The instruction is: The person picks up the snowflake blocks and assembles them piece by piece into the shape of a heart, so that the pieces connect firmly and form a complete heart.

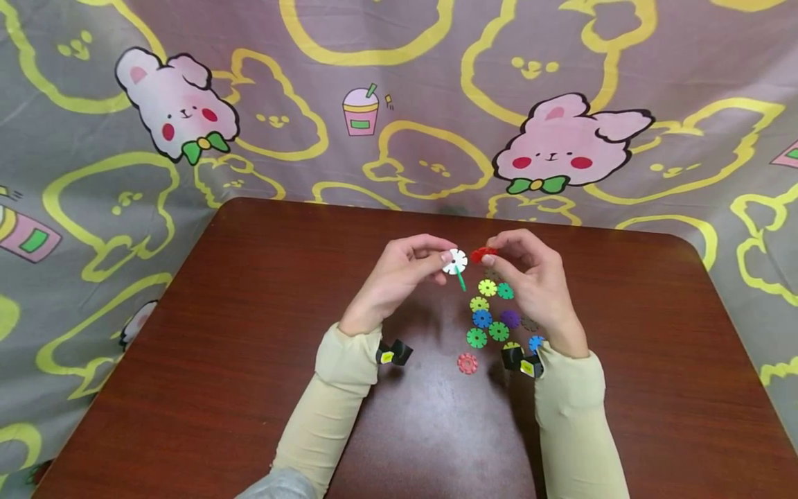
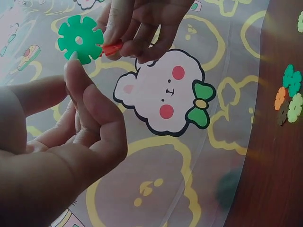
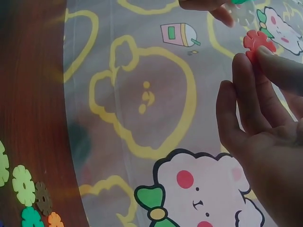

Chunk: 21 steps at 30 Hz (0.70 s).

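Between thumb and fingers, my left hand [image 1: 395,277] pinches a white notched disc [image 1: 460,263], raised over the table. A green notched disc [image 2: 87,45] is joined to it, seen edge-on in the head view and face-on in the left wrist view. My right hand [image 1: 541,281] pinches a red notched disc [image 3: 255,41] with thumb and fingertips. In the head view the red disc is just right of the white one with a narrow gap. The left wrist view shows it beside the green disc's edge, partly hidden by fingers.
Several loose notched discs lie on the brown table [image 1: 249,333] below and between the hands, including a purple disc [image 1: 510,319], a blue disc [image 1: 482,319] and a pink-red disc [image 1: 467,363]. A patterned curtain [image 1: 399,83] hangs behind the table's far edge.
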Each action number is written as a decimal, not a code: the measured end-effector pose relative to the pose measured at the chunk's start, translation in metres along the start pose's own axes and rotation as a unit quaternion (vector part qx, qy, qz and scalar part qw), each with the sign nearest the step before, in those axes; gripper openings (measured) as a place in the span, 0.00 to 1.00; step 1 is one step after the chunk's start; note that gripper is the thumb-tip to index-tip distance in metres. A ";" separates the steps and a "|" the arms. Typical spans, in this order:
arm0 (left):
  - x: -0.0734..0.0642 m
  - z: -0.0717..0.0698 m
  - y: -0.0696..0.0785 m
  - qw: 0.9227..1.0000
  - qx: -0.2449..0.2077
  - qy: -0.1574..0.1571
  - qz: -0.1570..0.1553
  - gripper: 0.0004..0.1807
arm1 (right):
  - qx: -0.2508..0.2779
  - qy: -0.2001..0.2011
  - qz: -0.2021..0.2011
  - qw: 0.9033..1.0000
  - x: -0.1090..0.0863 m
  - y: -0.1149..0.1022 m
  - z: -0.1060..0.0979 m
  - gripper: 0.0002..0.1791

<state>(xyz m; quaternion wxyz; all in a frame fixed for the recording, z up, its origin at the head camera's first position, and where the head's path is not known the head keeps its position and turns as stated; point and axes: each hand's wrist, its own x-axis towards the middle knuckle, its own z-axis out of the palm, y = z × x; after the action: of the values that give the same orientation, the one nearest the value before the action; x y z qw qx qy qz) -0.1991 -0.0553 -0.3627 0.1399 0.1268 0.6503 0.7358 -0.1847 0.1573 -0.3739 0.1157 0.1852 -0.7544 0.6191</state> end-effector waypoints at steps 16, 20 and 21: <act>0.002 0.003 -0.002 0.999 0.033 0.015 0.001 0.12 | -0.054 -0.021 -0.038 0.998 0.000 -0.002 0.003 0.09; 0.002 0.004 -0.002 0.999 0.032 0.030 0.007 0.12 | -0.053 -0.009 -0.047 0.997 0.000 -0.002 0.004 0.10; 0.002 0.005 -0.003 0.999 0.031 0.033 0.006 0.11 | -0.050 -0.006 -0.049 0.998 0.000 -0.002 0.004 0.10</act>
<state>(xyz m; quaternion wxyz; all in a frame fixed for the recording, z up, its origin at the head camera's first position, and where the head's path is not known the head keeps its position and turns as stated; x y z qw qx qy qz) -0.1990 -0.0500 -0.3648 0.1095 0.1106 0.6763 0.7200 -0.1831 0.1528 -0.3728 0.1505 0.2191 -0.7753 0.5730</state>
